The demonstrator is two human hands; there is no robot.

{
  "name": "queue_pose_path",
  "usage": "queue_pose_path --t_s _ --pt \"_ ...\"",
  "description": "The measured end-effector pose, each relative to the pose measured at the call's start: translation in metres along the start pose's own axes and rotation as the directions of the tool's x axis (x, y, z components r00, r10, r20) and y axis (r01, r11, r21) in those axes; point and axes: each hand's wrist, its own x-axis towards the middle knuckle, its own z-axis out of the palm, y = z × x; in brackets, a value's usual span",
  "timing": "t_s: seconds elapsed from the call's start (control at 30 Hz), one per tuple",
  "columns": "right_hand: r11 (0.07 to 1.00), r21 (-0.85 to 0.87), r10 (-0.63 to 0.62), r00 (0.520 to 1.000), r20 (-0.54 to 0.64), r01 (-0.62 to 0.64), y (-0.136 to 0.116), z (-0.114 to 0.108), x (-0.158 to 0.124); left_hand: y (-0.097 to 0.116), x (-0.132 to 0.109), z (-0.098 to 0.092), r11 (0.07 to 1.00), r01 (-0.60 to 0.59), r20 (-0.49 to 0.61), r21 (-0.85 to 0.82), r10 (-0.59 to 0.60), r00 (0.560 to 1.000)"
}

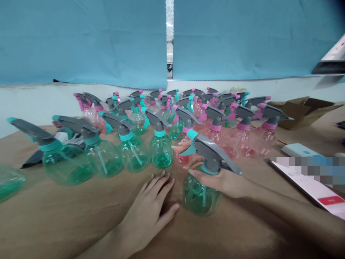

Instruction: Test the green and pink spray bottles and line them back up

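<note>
My right hand [215, 180] grips a green spray bottle [201, 199] by its neck, the thumb and fingers wrapped round just under the grey and turquoise trigger head. The bottle stands about upright, close in front of me. To its left, my left hand [153, 205] lies flat on the brown table [88, 219], fingers stretched forward and holding nothing. Beyond that hand is a row of green spray bottles, the nearest being a round green one [161, 153]. Pink spray bottles [242, 138] stand behind my right hand.
More green and pink bottles crowd the back of the table. An open cardboard box [302, 111] sits at the back right. A tablet or phone with a lit screen [304, 183] lies on the right, beside a small white box [299, 149]. Blue cloth [86, 39] hangs behind.
</note>
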Motion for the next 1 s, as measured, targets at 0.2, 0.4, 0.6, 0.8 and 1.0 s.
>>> queue_pose_path --t_s 0.2,0.4,0.6,0.8,1.0 --pt "1.000 -0.003 0.002 1.000 0.006 -0.002 -0.0014 0.0000 -0.0007 0.0003 -0.0013 0.0011 1.000 0.007 0.001 -0.001 -0.007 1.000" --pt "1.000 -0.004 0.027 1.000 -0.008 -0.027 0.0004 0.0001 -0.0014 0.0004 -0.0008 0.0006 1.000 0.005 0.002 0.006 -0.005 1.000" --pt "0.999 -0.007 0.035 0.999 -0.002 -0.035 -0.0007 -0.0005 -0.0012 0.0002 0.0004 -0.0006 1.000 0.009 0.008 0.008 -0.009 1.000" --pt "0.998 -0.040 0.044 0.999 0.000 -0.044 0.0031 -0.0005 -0.0027 0.0000 -0.0002 0.0007 1.000 0.013 0.004 -0.011 -0.013 1.000" --pt "0.996 -0.065 0.072 0.997 0.037 -0.069 0.0049 -0.0022 -0.0047 0.0005 -0.0006 -0.0005 1.000 0.010 0.002 -0.029 -0.010 1.000"
